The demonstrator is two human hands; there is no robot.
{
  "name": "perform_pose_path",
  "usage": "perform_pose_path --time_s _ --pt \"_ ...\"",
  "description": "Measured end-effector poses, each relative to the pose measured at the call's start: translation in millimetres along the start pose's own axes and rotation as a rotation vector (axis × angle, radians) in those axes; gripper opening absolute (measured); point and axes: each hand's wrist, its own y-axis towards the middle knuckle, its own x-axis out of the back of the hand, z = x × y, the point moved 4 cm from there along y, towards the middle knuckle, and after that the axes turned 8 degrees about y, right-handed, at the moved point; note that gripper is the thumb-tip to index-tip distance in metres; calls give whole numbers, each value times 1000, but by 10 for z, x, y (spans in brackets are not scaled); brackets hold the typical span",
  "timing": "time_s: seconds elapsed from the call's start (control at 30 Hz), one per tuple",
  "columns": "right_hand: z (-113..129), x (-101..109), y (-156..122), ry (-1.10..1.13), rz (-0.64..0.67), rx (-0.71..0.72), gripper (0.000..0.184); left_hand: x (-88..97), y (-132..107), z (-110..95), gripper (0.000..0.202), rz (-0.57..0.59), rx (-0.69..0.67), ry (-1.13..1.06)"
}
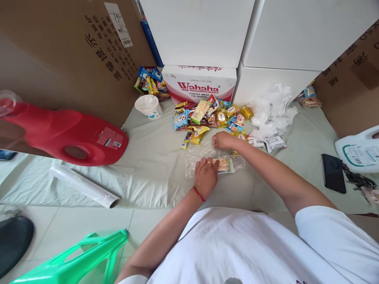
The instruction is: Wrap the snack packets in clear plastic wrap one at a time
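Observation:
My left hand [205, 173], with a red cord on its wrist, lies over a flat packet of crackers [226, 165]. Its fingers are stretched across the packet, covering the left part. Clear thin plastic film [192, 156] lies under and around this packet. Just beyond it, my right hand [222, 141] is closed, pinching the crumpled clear film; its fingertips are partly hidden. Past my hands is a heap of small wrapped snacks, among them a green and cream cracker packet [201, 111], a blue packet [180, 120] and yellow-wrapped cakes [221, 118].
A white Wahaha carton [199, 85] stands behind the snacks. At left are a paper cup [149, 106], a red jug [74, 136] and a film roll [84, 185]. To the right are crumpled plastic bags [274, 112], a black phone [333, 173] and a white bottle [359, 150].

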Motion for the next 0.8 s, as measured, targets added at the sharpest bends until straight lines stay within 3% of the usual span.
perform_pose_path --time_s 0.07,0.2,0.4,0.5,0.6,0.63,0.7,0.8 --pt "40 59 -102 33 29 56 18 -42 -23 9 39 7 -8 -45" --pt "156 50 -534 74 32 205 28 -130 -63 -11 43 17 -8 -73" --pt "235 -521 -1108 100 9 427 53 -208 -66 47 32 22 42 -169" --pt "235 -718 -1204 124 -57 433 62 -182 -102 196 27 37 -13 -220" --pt "290 -772 -1261 90 -65 389 64 -124 -195 461 26 57 -53 -479" --pt "319 -771 -1279 67 -56 370 66 -101 -222 584 26 43 -5 -601" --pt "376 -766 -1313 13 -32 328 65 -47 -252 878 31 -95 216 -765" --pt "435 -761 -1341 -44 -15 283 62 35 -226 1214 42 -377 566 -649"
